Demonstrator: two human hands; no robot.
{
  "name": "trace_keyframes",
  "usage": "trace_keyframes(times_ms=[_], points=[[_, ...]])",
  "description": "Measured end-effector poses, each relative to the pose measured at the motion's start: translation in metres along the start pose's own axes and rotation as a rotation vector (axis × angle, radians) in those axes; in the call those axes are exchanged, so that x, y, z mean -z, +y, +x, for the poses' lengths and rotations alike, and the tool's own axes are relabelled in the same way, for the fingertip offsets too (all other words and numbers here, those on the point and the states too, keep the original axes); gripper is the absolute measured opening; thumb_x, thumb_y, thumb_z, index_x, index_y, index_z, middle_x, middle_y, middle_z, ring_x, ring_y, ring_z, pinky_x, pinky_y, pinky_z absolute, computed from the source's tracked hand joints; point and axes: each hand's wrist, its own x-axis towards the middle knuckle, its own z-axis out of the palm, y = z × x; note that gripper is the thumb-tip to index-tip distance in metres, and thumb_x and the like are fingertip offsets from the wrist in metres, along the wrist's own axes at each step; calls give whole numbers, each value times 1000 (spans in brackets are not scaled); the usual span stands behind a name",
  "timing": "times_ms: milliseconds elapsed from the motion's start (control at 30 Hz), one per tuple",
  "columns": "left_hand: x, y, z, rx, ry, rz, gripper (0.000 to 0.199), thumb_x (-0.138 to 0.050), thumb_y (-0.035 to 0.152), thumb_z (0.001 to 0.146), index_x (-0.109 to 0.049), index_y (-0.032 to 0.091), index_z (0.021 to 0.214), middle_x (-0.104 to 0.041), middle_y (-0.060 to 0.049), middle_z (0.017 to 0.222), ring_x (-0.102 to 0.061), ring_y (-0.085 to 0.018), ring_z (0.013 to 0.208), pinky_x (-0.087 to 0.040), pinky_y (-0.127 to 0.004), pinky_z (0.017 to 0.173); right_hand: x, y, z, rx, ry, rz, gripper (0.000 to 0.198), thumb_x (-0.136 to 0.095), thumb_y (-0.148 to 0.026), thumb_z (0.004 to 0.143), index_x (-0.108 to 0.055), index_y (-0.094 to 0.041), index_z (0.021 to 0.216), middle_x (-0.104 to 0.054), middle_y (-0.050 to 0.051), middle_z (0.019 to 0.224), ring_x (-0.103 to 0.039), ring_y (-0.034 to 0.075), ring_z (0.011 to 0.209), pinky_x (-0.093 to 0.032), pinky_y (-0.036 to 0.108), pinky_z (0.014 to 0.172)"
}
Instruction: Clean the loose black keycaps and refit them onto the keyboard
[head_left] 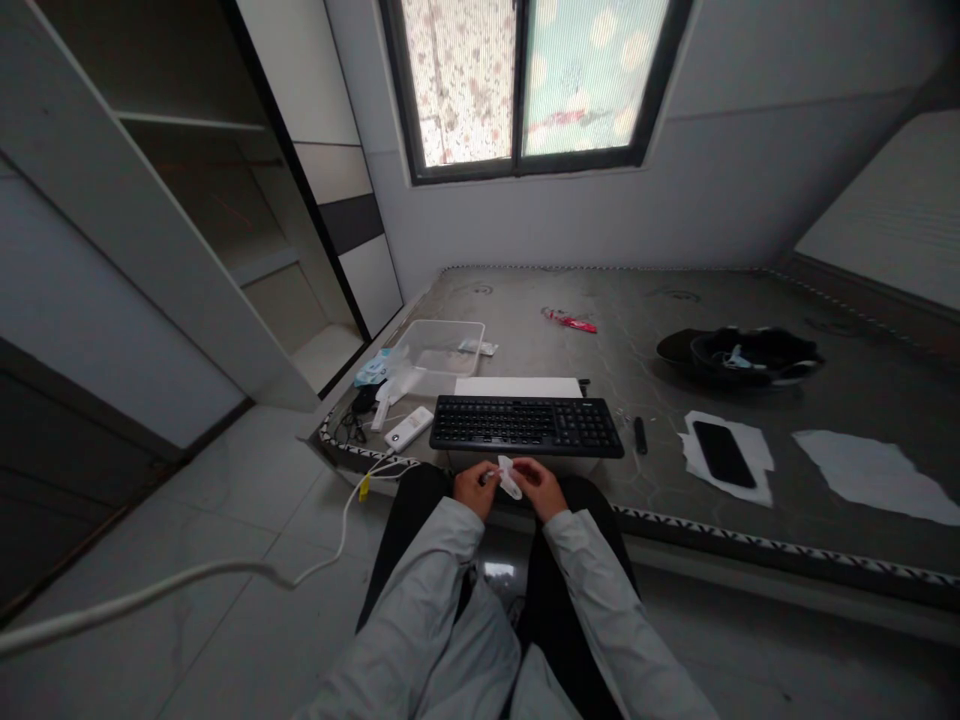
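My left hand (475, 488) and my right hand (541, 487) meet over my lap, just in front of a black keyboard (525, 426). A crumpled white tissue (510, 480) sits between them, pinched in the fingers of my right hand. The left fingers are closed close against the tissue, around something small and pale that I cannot make out. The keyboard lies across a white box (517, 386) at the mattress edge, and neither hand appears to grip it.
Left of the keyboard are a white power strip (409, 428) with its cord, a clear plastic bin (450, 340) and a blue packet (372, 368). A phone (724, 454) on white paper, another white sheet (874, 470) and a black cap (739, 355) lie rightward. A red wrapper (574, 321) is farther back.
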Motion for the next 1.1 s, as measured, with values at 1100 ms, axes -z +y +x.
trace_keyframes(times_ms=[1100], points=[[-6,-6,-3,-19,-29,-77,22,-60,18,66,-67,19,87,-70,-2,79,-63,-15,71,-47,-23,64,2,11,2,-65,-15,-45,36,-68,-43,59,-67,-16,83,-69,5,78,-62,21,73,-48,36,74]])
